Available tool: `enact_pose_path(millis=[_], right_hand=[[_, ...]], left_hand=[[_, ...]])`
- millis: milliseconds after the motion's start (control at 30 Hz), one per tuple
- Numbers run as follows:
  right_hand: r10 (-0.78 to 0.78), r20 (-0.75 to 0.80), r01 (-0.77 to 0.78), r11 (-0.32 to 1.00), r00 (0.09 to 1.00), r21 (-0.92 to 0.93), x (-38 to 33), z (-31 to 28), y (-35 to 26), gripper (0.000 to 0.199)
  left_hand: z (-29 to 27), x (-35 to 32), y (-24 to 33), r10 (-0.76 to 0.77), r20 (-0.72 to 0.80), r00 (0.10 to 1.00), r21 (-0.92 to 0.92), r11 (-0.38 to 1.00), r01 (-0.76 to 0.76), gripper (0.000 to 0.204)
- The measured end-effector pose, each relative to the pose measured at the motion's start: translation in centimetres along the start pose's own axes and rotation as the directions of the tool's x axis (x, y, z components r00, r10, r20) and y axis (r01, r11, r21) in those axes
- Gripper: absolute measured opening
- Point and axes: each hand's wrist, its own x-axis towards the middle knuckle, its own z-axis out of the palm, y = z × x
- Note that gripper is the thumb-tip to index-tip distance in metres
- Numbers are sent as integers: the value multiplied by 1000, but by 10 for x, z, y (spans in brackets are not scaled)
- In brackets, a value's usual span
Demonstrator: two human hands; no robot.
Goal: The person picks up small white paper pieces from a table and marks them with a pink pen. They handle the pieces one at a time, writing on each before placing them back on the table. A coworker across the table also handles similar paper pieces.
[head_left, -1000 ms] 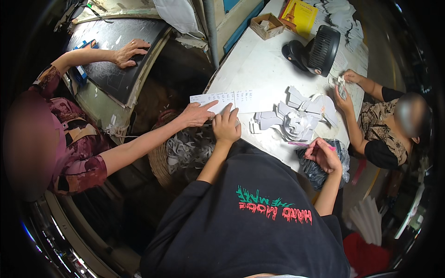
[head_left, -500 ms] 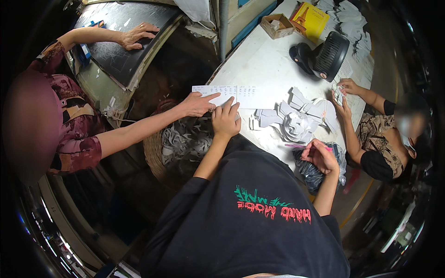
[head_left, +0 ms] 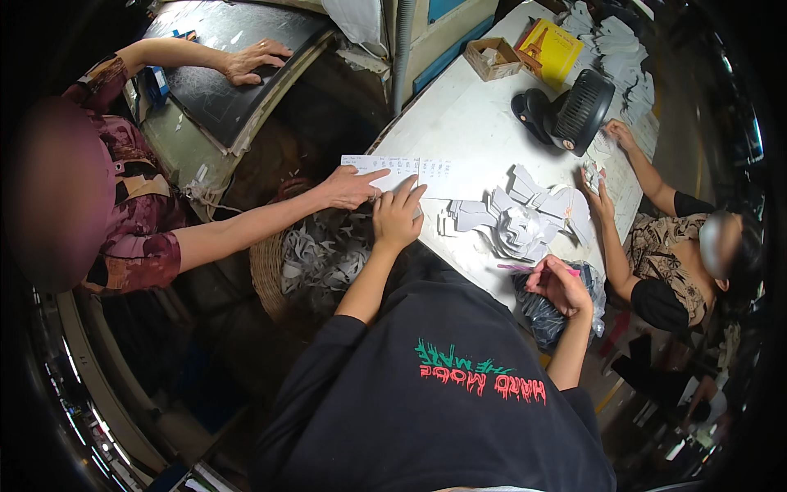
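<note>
A white paper sheet [head_left: 438, 187] with handwritten rows lies at the near left edge of the white table. My left hand [head_left: 397, 217] rests on it, fingers spread and flat, holding nothing. Beside it a co-worker's hand [head_left: 352, 187] reaches in from the left, its index finger pointing at the writing. My right hand [head_left: 564, 287] is closed round a slim pink pen [head_left: 516, 266], raised near the table's front edge and away from the sheet. Between my hands and beyond lies a loose pile of cut white pieces [head_left: 525, 225].
A black fan [head_left: 584, 111], a small open box [head_left: 492, 57] and a yellow book [head_left: 551, 51] stand farther back. A dark plastic bag [head_left: 541, 316] sits below my right hand. A wicker basket [head_left: 264, 275] holds scraps. Another person's hand [head_left: 596, 182] holds small white pieces at right.
The person at right has moved one hand off the white pieces, toward the fan. My right hand with the pen has shifted slightly; my left hand stays on the sheet. The view has tilted a little.
</note>
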Motion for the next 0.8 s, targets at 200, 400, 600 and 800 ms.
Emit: enact_pose_path(millis=[200,400,600,800], right_hand=[[-18,25,18,1000,1000,-11,0,-3,2,32],[-21,55,22,1000,998,-12,2,-5,-1,31],[1,76,-2,1000,997,20,2,-6,-1,31],[-35,63,33,999,997,31,-1,-4,3,30]], left_hand=[[-1,-4,2,-15,73,997,30,999,13,55],[-2,0,6,-52,182,982,113,993,32,61],[-1,3,12,-37,172,984,165,986,8,61],[0,2,11,-14,151,988,160,987,-11,57]])
